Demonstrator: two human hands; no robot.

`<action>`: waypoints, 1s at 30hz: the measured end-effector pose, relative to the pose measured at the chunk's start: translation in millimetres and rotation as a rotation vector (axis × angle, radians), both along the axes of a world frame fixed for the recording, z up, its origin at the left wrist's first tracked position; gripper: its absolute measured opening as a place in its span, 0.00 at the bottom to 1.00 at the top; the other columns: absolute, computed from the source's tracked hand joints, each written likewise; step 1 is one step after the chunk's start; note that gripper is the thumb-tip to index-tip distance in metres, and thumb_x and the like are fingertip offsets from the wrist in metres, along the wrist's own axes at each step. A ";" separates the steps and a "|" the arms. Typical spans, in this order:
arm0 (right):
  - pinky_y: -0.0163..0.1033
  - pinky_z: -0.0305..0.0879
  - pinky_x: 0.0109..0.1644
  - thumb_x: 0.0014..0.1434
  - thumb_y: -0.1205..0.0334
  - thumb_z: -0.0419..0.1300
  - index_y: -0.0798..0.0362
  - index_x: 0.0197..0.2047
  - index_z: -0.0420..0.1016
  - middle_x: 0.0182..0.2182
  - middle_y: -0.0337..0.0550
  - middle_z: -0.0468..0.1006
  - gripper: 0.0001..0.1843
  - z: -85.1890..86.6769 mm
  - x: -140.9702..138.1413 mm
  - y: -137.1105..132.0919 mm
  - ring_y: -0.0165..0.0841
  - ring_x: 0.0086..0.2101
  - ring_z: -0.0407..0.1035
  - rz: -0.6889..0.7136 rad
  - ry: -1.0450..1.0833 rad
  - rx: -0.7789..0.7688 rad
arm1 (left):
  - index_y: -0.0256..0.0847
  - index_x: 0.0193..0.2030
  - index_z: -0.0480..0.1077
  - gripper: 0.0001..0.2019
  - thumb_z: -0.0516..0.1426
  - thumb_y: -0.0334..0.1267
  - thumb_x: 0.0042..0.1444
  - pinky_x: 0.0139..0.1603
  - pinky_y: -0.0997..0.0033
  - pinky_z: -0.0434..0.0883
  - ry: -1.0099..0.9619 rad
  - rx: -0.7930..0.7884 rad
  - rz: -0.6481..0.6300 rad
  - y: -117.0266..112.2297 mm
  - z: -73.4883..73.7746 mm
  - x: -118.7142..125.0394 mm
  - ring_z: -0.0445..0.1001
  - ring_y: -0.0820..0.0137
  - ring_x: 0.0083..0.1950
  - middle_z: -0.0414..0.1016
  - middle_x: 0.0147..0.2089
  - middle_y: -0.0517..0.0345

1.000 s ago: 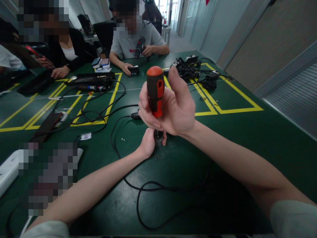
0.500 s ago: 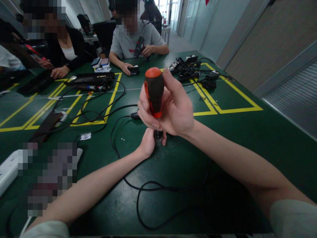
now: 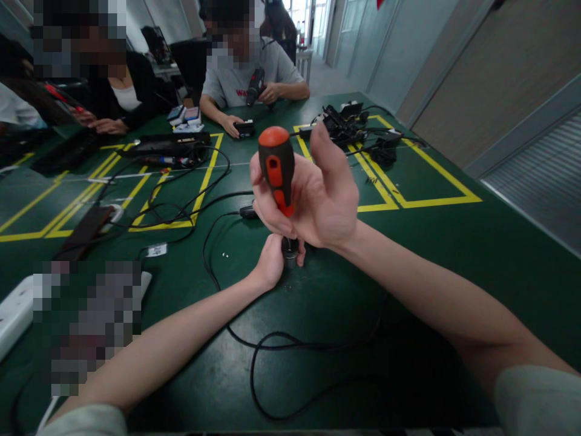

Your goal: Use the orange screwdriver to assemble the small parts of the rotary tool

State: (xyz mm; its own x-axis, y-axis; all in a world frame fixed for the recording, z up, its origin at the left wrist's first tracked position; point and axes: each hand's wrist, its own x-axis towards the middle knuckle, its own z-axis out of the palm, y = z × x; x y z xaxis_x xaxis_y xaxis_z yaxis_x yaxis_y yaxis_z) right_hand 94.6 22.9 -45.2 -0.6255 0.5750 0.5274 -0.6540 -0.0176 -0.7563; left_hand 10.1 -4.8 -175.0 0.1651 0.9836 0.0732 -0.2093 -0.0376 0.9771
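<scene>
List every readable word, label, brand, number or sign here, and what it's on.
"Wa", in red on the co-worker's grey shirt; what follows is unclear beside the drill.
White tag: dark marks, too blurred to read.
Screwdriver: no legible lettering.

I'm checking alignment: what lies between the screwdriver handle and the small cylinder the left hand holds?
The head view shows curled fingers of the right hand and, below them, a thin screwdriver shaft.
</scene>
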 end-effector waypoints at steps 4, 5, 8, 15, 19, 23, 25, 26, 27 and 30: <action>0.30 0.51 0.14 0.67 0.29 0.52 0.48 0.37 0.63 0.15 0.25 0.61 0.28 -2.0 2.8 0.2 0.24 0.12 0.52 -0.061 -0.095 -0.023 | 0.42 0.22 0.65 0.27 0.47 0.59 0.65 0.31 0.68 0.65 0.007 0.002 0.002 -0.2 1.6 -0.2 0.67 0.70 0.24 0.67 0.18 0.58; 0.30 0.52 0.14 0.68 0.30 0.51 0.48 0.37 0.63 0.15 0.25 0.62 0.27 -2.5 3.1 1.4 0.24 0.13 0.53 -0.041 -0.110 -0.020 | 0.42 0.22 0.66 0.27 0.47 0.59 0.65 0.31 0.68 0.65 0.008 0.000 -0.003 -0.1 1.7 -0.2 0.67 0.69 0.24 0.67 0.18 0.58; 0.30 0.51 0.14 0.70 0.30 0.47 0.48 0.35 0.64 0.15 0.27 0.61 0.30 -2.7 2.7 5.1 0.25 0.13 0.54 0.030 -0.097 0.010 | 0.41 0.22 0.66 0.28 0.46 0.59 0.65 0.30 0.68 0.65 0.009 -0.011 -0.015 0.7 1.0 -0.4 0.67 0.70 0.24 0.67 0.18 0.58; 0.30 0.47 0.15 0.72 0.32 0.48 0.54 0.36 0.70 0.13 0.26 0.59 0.32 3.6 2.2 2.1 0.24 0.12 0.49 -0.015 0.054 0.040 | 0.42 0.24 0.65 0.29 0.44 0.60 0.68 0.31 0.68 0.66 0.006 -0.041 -0.014 1.2 -2.5 -1.2 0.67 0.71 0.23 0.68 0.19 0.59; 0.29 0.48 0.16 0.73 0.34 0.47 0.53 0.38 0.69 0.14 0.26 0.62 0.30 7.7 6.4 0.5 0.23 0.13 0.49 -0.011 -0.002 0.042 | 0.42 0.24 0.66 0.28 0.45 0.59 0.67 0.30 0.69 0.66 -0.001 -0.040 -0.018 1.3 -2.6 -1.4 0.67 0.71 0.23 0.69 0.19 0.59; 0.30 0.51 0.17 0.71 0.32 0.50 0.51 0.34 0.67 0.17 0.29 0.65 0.30 13.6 11.8 0.1 0.24 0.15 0.52 -0.034 -0.107 0.045 | 0.41 0.24 0.66 0.29 0.45 0.62 0.66 0.30 0.68 0.66 0.005 -0.044 -0.023 1.9 -1.0 -1.4 0.67 0.71 0.23 0.69 0.19 0.59; 0.30 0.57 0.19 0.69 0.30 0.52 0.51 0.33 0.68 0.19 0.31 0.66 0.31 17.2 13.9 0.3 0.25 0.17 0.56 -0.057 -0.175 0.032 | 0.41 0.25 0.67 0.31 0.45 0.64 0.66 0.31 0.68 0.66 0.007 -0.047 -0.028 2.2 0.7 -1.3 0.67 0.71 0.23 0.68 0.19 0.59; 0.31 0.61 0.21 0.68 0.29 0.52 0.51 0.33 0.69 0.21 0.32 0.67 0.32 18.9 14.8 0.5 0.26 0.19 0.59 -0.070 -0.203 0.021 | 0.41 0.25 0.67 0.32 0.44 0.65 0.66 0.31 0.68 0.66 0.007 -0.049 -0.032 2.3 1.7 -1.3 0.67 0.71 0.22 0.68 0.18 0.59; 0.31 0.64 0.23 0.68 0.29 0.52 0.52 0.33 0.70 0.22 0.33 0.68 0.33 20.3 15.5 0.8 0.26 0.21 0.61 -0.084 -0.217 0.011 | 0.41 0.24 0.67 0.33 0.44 0.66 0.66 0.31 0.68 0.66 0.008 -0.051 -0.036 2.3 2.7 -1.2 0.67 0.71 0.22 0.67 0.18 0.59; 0.31 0.66 0.27 0.70 0.31 0.50 0.55 0.33 0.73 0.27 0.37 0.72 0.34 23.3 17.5 2.2 0.26 0.25 0.63 -0.075 -0.182 0.009 | 0.41 0.24 0.67 0.34 0.43 0.67 0.66 0.31 0.68 0.66 0.010 -0.055 -0.044 2.3 4.7 -1.1 0.67 0.71 0.22 0.67 0.17 0.59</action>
